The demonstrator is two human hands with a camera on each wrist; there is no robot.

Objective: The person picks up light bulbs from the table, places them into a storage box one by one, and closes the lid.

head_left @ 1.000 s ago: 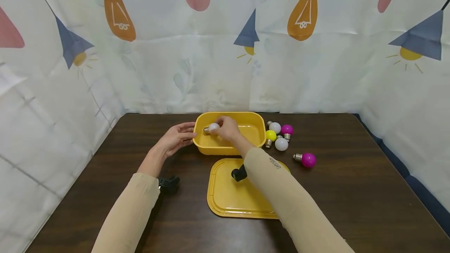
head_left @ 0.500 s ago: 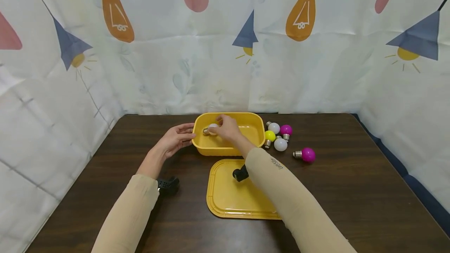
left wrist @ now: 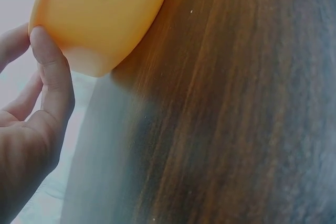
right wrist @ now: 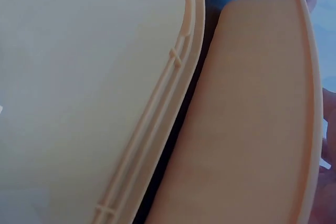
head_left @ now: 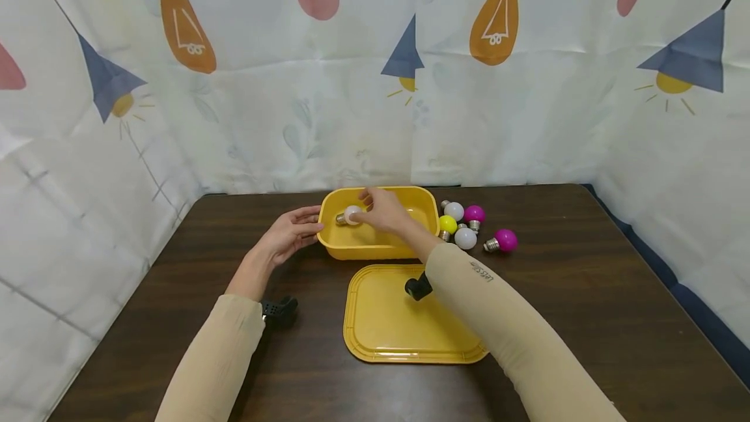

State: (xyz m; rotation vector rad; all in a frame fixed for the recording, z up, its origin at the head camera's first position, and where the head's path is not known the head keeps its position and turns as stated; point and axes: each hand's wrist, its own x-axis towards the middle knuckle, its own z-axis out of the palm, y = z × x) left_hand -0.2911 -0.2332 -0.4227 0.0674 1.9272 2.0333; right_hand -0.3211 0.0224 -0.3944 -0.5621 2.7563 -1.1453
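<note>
1 white bulb point(head_left: 351, 215) lies on its side in the yellow box point(head_left: 375, 253), near the box's left end, with its metal screw part to the left. The right hand point(head_left: 385, 211) reaches over the front of the box from the right. Its thumb tip is right by the round part of the bulb, and its bent pointing finger is up and away from the thumb, so the grip looks loose and partly open. I cannot tell if the thumb touches the bulb. The left hand point(head_left: 288, 233) is at the left end of the box, fingers nearly straight and a little spread, lightly touching the rim.

Just right of the box is a bunch of 4: 2 round white bulbs point(head_left: 465, 238), 1 yellow bulb point(head_left: 448, 224) and 1 pink bulb point(head_left: 474, 214). 1 more pink bulb, the lone one point(head_left: 506, 239), lies farther right of the box. That makes 6 bulbs: 3 white, 2 pink, 1 yellow. In front of the box, 1 yellow lid point(head_left: 392, 324) lies flat on the brown table point(head_left: 281, 376). Behind the box hangs a white curtain point(head_left: 351, 122).
</note>
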